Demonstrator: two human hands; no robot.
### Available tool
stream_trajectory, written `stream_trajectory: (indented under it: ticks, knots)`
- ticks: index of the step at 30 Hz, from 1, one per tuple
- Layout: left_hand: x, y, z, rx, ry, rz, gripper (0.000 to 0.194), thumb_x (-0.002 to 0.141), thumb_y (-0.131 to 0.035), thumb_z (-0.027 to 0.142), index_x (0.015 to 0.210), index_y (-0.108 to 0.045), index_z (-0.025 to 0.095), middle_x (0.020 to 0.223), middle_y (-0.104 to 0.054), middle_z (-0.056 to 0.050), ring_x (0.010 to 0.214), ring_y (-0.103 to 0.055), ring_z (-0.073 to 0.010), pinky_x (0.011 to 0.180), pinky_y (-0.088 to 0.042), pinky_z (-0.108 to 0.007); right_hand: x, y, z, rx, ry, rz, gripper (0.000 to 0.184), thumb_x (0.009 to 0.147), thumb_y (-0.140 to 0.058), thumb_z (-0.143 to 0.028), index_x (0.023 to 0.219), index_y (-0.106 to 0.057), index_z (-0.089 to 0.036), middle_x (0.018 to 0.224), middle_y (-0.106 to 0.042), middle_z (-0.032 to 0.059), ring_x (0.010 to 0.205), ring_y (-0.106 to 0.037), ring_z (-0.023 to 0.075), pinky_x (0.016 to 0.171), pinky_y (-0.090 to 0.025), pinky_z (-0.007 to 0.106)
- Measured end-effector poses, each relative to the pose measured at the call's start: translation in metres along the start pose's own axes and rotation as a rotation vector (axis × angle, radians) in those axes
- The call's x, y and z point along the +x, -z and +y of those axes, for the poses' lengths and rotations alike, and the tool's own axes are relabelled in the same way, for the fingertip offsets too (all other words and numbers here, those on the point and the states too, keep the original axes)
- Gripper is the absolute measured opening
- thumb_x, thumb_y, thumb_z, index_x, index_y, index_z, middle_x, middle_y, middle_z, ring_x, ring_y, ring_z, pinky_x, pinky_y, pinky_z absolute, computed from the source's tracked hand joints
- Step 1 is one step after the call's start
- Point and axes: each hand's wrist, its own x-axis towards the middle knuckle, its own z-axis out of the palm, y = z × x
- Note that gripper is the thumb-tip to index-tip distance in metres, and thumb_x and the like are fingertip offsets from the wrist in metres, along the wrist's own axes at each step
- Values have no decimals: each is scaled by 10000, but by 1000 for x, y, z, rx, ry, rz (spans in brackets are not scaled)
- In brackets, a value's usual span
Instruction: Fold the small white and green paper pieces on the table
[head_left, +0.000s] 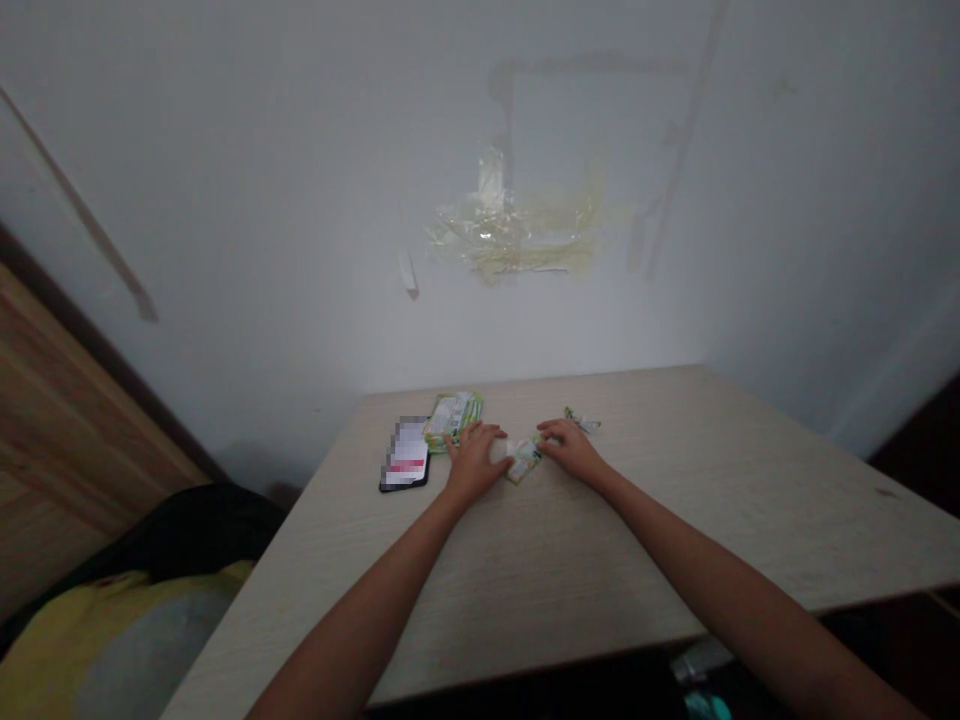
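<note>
A small green-and-white packet [525, 462] lies on the wooden table between my two hands. My left hand [474, 462] has its fingers spread, with the thumb at the packet's left edge. A larger green-and-white packet [452, 412] is just behind the left fingers, which partly cover its near edge. My right hand [574, 452] is closed, its fingertips pinching the small packet's upper right corner. Behind the right hand lies a crumpled green-and-white scrap [589, 422], partly hidden by the hand.
A phone [407, 455] with a blurred screen lies left of my left hand. The table [675, 450] meets a white wall [300, 200] with peeling clear tape [517, 235]. Yellow-and-grey fabric [142, 640] is at lower left, beside a wooden panel [52, 430].
</note>
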Motion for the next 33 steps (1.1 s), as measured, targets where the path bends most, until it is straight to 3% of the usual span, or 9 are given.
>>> stream_trajectory:
  ticks: [5, 11, 24, 28, 33]
  knots:
    - [0, -1, 0, 24, 41, 19, 341, 778, -697, 464, 1073, -674, 294, 1368, -567, -60, 1384, -326, -328, 1132, -32, -695, 3, 0, 7, 122, -95, 89, 152, 758, -664, -345, 713, -663, -200, 912, -715, 54, 917, -640, 237, 904, -467, 427]
    - [1, -1, -1, 3, 44, 29, 127, 801, -697, 395, 833, -723, 275, 1350, -581, -32, 1376, -331, -311, 1107, -22, -726, 4, -1, 6, 181, -106, 78, 175, 742, -671, -357, 663, -658, -201, 859, -716, 50, 897, -647, 241, 886, -471, 413]
    - [3, -7, -4, 34, 0, 53, 129, 850, -632, 284, 767, -724, 248, 1332, -609, -31, 1368, -350, -335, 1094, 32, -751, 6, 3, 4, 196, -73, 53, 128, 700, -710, -329, 654, -704, -210, 897, -731, 55, 909, -661, 238, 892, -473, 416]
    - [2, -8, -5, 29, -33, 72, 136, 871, -600, 263, 797, -712, 239, 1312, -622, -36, 1358, -369, -328, 1090, 28, -757, 5, 2, 4, 183, -80, 88, 133, 707, -718, -341, 676, -719, -211, 877, -734, 49, 891, -660, 231, 888, -474, 421]
    - [1, -5, -4, -1, 30, 140, 95, 869, -617, 303, 854, -697, 253, 1275, -621, -42, 1313, -413, -302, 1105, -50, -738, 6, 3, -1, 135, -28, 177, 151, 775, -690, -356, 752, -741, -215, 922, -738, 65, 908, -657, 225, 929, -458, 425]
